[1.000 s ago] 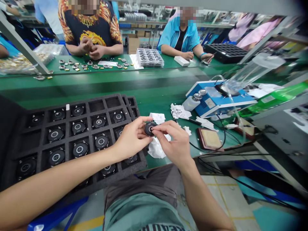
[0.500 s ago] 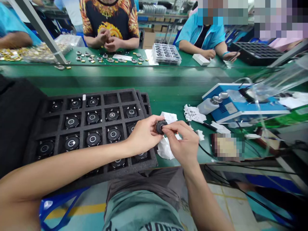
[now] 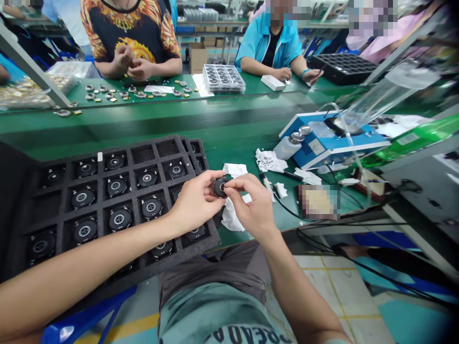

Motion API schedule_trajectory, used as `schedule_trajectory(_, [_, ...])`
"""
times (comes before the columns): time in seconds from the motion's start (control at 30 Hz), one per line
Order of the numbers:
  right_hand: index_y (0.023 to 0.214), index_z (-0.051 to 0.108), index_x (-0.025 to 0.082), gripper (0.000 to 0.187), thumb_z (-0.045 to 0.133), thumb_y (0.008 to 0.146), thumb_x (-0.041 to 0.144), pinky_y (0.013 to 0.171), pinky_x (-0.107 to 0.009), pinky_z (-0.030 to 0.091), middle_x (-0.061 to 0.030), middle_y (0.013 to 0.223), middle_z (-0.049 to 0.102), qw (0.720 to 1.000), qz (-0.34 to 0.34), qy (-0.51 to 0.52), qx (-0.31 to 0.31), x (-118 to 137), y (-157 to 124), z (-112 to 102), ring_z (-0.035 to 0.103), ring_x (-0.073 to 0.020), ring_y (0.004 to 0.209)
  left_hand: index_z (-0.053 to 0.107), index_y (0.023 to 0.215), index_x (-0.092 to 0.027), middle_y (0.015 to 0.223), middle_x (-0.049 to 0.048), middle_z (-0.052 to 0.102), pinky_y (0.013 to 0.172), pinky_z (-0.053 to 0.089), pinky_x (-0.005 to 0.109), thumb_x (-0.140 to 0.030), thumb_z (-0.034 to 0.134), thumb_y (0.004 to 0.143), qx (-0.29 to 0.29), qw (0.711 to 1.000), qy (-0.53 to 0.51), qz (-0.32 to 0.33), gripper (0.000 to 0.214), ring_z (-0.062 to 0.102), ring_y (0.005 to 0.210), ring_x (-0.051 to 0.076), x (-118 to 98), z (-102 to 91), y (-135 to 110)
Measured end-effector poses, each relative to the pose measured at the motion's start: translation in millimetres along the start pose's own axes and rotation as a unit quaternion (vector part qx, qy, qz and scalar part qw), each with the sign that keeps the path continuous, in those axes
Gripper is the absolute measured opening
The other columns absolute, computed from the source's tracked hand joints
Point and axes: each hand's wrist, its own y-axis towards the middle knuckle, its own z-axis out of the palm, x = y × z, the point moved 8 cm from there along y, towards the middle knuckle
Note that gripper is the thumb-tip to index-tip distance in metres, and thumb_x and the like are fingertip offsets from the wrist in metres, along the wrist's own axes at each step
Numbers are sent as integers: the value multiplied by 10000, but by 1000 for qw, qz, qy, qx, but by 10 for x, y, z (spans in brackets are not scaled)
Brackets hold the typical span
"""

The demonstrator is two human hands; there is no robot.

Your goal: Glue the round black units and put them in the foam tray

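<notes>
Looking down through the head camera from my remote station, I see a sage-green T-shirt (image 3: 211, 306) with dark lettering (image 3: 244, 336) across it, above dark grey bottoms (image 3: 211, 265), shorts or trousers, I can't tell which. My left arm (image 3: 79, 263), right arm (image 3: 301, 291), left hand (image 3: 197, 203) and right hand (image 3: 251, 200) are bare.

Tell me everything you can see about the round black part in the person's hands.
The round black part is a small disc with a dark, plastic-looking body and a paler circular centre. It is pinched between the left hand and the right hand, its face tilted up towards the camera, with the right fingertips over its face. It is held above a crumpled white tissue, just past the corner of the foam tray, and looks like the discs seated there.
</notes>
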Motion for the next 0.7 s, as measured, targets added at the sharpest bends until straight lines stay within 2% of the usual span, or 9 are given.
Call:
schedule_trajectory(0.13, [857, 611, 216, 145, 549, 984, 185, 731, -390, 436, -59, 835, 664, 986, -84, -132, 57, 131, 64, 30, 550, -220, 807, 604, 1298, -97, 1063, 94, 742, 796, 605, 287, -37, 672, 712, 6, 1000, 18, 12, 593, 741, 849, 160, 23, 16, 5])
schedule_trajectory(0.23, [841, 556, 216, 189, 466, 1004, 186, 724, -407, 390, -83, 858, 638, 966, -110, -205, 112, 129, 78, 105, 511, -242, 819, 612, 1281, -98, 1012, 77, 747, 788, 602, 296, -13, 652, 688, 18, 1000, 16, 10, 600, 742, 829, 165, 26, 32, 16])
schedule_trajectory(0.3, [852, 521, 220, 182, 436, 1008, 184, 724, -396, 397, -73, 864, 609, 973, -102, -173, 116, 101, 76, 106, 512, -231, 818, 621, 1243, -94, 965, 63, 748, 763, 594, 287, -2, 655, 666, 20, 1000, 0, 0, 585, 732, 789, 154, 12, 28, 27])
schedule_trajectory(0.4, [875, 494, 227, 157, 437, 1018, 198, 696, -345, 422, -28, 830, 563, 996, -52, -48, 62, 31, 85, -3, 527, -184, 772, 628, 1183, -92, 953, 53, 745, 746, 579, 264, 13, 660, 638, 16, 999, -42, -20, 556, 721, 762, 134, -21, 14, 43])
schedule_trajectory(0.47, [883, 507, 229, 144, 463, 1020, 220, 685, -323, 430, -9, 815, 559, 999, -10, 2, 32, -23, 98, -74, 534, -164, 753, 622, 1170, -93, 966, 55, 744, 738, 571, 252, 18, 662, 632, 16, 997, -61, -35, 551, 723, 765, 129, -31, 14, 51])
schedule_trajectory(0.6, [894, 557, 227, 119, 515, 1006, 240, 711, -322, 454, -13, 837, 615, 999, 25, 14, 42, -29, 160, -108, 569, -161, 775, 612, 1171, -96, 1012, 68, 746, 744, 568, 252, 16, 675, 636, 14, 996, -73, -44, 550, 718, 767, 121, -33, 11, 64])
schedule_trajectory(0.7, [899, 591, 229, 98, 547, 984, 210, 735, -341, 461, -26, 853, 648, 998, -1, -20, 64, 35, 181, -74, 586, -180, 809, 615, 1178, -95, 976, 53, 744, 778, 574, 264, 16, 686, 640, 12, 996, -78, -39, 554, 707, 762, 114, -23, 5, 72])
